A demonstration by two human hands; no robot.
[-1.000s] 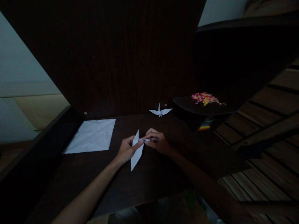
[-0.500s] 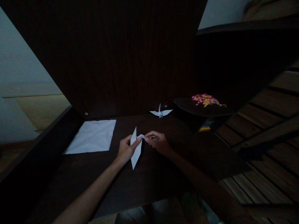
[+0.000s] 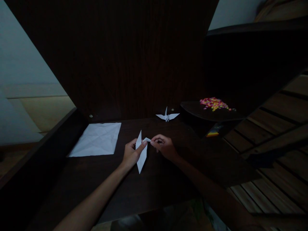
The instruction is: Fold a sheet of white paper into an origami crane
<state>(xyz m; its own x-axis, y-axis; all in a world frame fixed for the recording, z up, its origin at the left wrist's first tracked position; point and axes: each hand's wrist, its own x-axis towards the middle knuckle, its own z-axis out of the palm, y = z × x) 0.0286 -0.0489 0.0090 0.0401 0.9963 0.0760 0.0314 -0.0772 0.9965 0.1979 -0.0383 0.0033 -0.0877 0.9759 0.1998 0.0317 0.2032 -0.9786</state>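
A piece of white folded paper, long and pointed at both ends, is held above the dark table. My left hand grips its middle, with the thumb lying across the front. A narrow bent strip of the same paper sticks out to the right. My right hand pinches the tip of that strip between thumb and fingers. Behind my hands stands a finished white origami crane with its wings spread. To the left lies a creased white paper sheet, flat on the table.
The dark wooden table has a raised side board at left and an upright panel behind. At right, a rounded shelf bears a pile of small colourful pieces. Beneath it is a box with a yellow stripe.
The view has shifted slightly, so everything sits a little further right. Both hands keep their hold on the folded paper, and a bit more of the narrow strip shows between them.
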